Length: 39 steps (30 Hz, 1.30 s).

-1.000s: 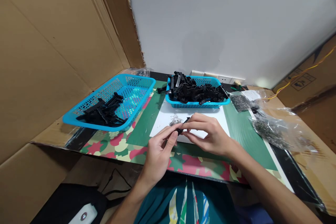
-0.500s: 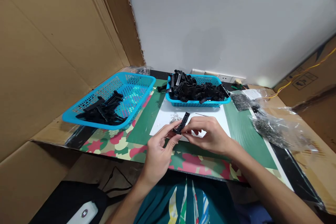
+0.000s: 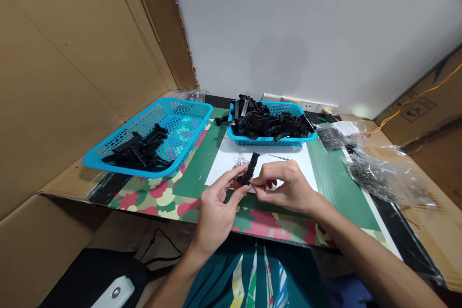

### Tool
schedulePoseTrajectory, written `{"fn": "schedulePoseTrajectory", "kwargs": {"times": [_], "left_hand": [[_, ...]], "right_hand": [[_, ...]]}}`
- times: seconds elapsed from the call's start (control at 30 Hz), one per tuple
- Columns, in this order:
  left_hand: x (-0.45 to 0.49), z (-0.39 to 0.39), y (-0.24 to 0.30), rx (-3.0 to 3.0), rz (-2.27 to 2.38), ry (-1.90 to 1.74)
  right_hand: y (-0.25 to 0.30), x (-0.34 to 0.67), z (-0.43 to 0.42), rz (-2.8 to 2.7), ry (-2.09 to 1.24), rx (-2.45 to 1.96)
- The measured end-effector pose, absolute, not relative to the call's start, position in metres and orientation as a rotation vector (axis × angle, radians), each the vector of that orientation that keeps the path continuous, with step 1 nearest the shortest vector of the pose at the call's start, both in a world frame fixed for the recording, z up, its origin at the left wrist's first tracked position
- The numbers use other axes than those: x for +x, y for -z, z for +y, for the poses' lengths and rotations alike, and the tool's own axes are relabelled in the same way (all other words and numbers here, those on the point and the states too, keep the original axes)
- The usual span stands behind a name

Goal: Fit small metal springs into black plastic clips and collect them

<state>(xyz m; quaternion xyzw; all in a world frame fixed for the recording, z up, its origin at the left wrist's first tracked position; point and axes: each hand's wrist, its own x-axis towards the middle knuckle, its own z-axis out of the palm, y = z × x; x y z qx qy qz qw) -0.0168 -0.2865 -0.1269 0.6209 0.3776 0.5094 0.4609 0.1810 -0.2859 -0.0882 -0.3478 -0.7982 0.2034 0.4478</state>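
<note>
Head view: left hand (image 3: 218,198) holds black part (image 3: 252,166), right hand (image 3: 288,185) close beside.

The counter (image 3: 267,224) is moderately lit, while the space beneath is left dim. A soft shadow is cast on the far wall (image 3: 306,9), and a pale bright spot is seen low at its right. Glints are thrown off the bags (image 3: 404,183) at right. Detail is lost in the black parts (image 3: 267,122). The edges are visibly stretched.

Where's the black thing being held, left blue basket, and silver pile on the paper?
Black thing (image 3: 251,166): head view, its long bar.
Left blue basket (image 3: 92,160): head view, rim's left corner.
Silver pile (image 3: 239,160): head view, its middle.
</note>
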Motion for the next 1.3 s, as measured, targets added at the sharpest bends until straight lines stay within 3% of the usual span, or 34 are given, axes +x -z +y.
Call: {"fn": "schedulePoseTrajectory", "kwargs": {"times": [0.37,0.77,1.13,1.3], "left_hand": [[-0.018,-0.293,0.119,1.737,0.923,-1.288],[-0.018,-0.287,0.115,1.563,0.897,-1.149],[-0.012,-0.292,0.124,1.811,1.121,-1.273],[-0.011,-0.296,0.127,1.99,1.165,-1.273]], "right_hand": [[0.092,0.179,-0.286,-2.002,-0.593,-0.781],[0.089,0.204,-0.279,-2.166,0.007,-0.817],[0.095,0.218,-0.278,-2.135,-0.349,-0.93],[0.081,0.252,-0.271,-2.105,-0.389,-1.388]]}}
